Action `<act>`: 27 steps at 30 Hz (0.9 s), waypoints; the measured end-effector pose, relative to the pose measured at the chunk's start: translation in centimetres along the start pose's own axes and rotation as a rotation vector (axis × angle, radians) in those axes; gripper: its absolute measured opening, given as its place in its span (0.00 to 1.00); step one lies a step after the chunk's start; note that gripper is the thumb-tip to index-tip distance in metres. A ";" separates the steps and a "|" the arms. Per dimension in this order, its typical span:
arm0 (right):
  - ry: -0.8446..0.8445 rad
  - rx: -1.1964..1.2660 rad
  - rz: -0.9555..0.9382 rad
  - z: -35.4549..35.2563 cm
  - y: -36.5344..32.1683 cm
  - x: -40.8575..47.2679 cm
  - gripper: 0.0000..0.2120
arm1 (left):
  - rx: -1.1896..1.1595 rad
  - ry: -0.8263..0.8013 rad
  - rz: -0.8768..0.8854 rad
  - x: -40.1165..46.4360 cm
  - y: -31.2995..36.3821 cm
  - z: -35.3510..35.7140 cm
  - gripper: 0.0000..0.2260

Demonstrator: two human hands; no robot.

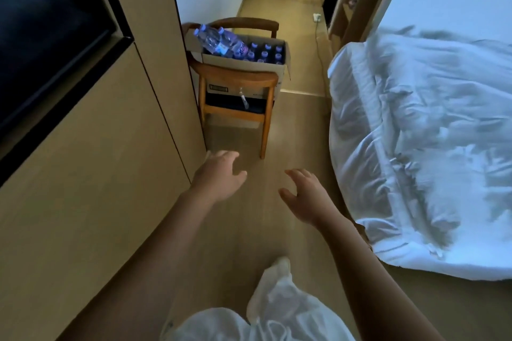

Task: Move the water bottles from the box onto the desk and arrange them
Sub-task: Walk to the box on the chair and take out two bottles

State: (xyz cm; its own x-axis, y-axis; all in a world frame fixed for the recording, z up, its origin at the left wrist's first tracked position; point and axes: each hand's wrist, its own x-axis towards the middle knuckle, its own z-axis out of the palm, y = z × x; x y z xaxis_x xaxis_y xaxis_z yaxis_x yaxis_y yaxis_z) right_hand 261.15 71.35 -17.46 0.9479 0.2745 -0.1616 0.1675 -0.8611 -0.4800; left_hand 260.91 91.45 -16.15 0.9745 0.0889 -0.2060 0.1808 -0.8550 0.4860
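**Both hands empty, bottles in the box on the chair**

The left hand and the right hand reach forward over the wooden floor, bare forearms stretched out from the bottom of the view. Each grip is open: the fingers are spread and loosely bent, and neither hand holds or touches anything. The two hands are near each other, palms down, with a gap of floor between them.

Ahead of them, well apart from both hands, stands a wooden chair pushed close against the tan wall panel on the left. A cardboard box sits on the chair's seat, its top flaps open. The water bottles stand upright in rows inside the box, blue caps showing. Two more loose bottles lie tilted across the top at the box's left end, their capped ends pointing up and to the left.

On the right is a bed covered in rumpled white bedding, its corner close to the right forearm. A dark screen is set in the wall panel at upper left. Beyond the chair a hallway runs away from the camera, with a white cable along the floor. White clothing on the person shows at the bottom edge.
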 end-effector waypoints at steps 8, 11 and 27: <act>-0.007 0.051 -0.060 -4.5 2.5 17.7 0.25 | -0.022 0.053 -0.017 17.1 2.7 -2.6 0.25; -0.021 0.064 -0.087 -7.1 3.5 24.8 0.24 | -0.035 0.084 -0.036 23.8 4.4 -3.8 0.25; -0.104 0.149 -0.203 -10.8 5.1 51.0 0.16 | -0.152 0.141 -0.179 49.2 2.3 -6.8 0.25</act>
State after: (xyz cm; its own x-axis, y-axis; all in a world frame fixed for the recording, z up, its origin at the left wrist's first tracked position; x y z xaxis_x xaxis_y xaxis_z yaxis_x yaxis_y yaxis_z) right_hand 313.29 76.32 -18.80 0.8646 0.4845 -0.1332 0.3024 -0.7134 -0.6322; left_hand 310.17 97.36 -19.43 0.9322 0.3111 -0.1847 0.3592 -0.7338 0.5766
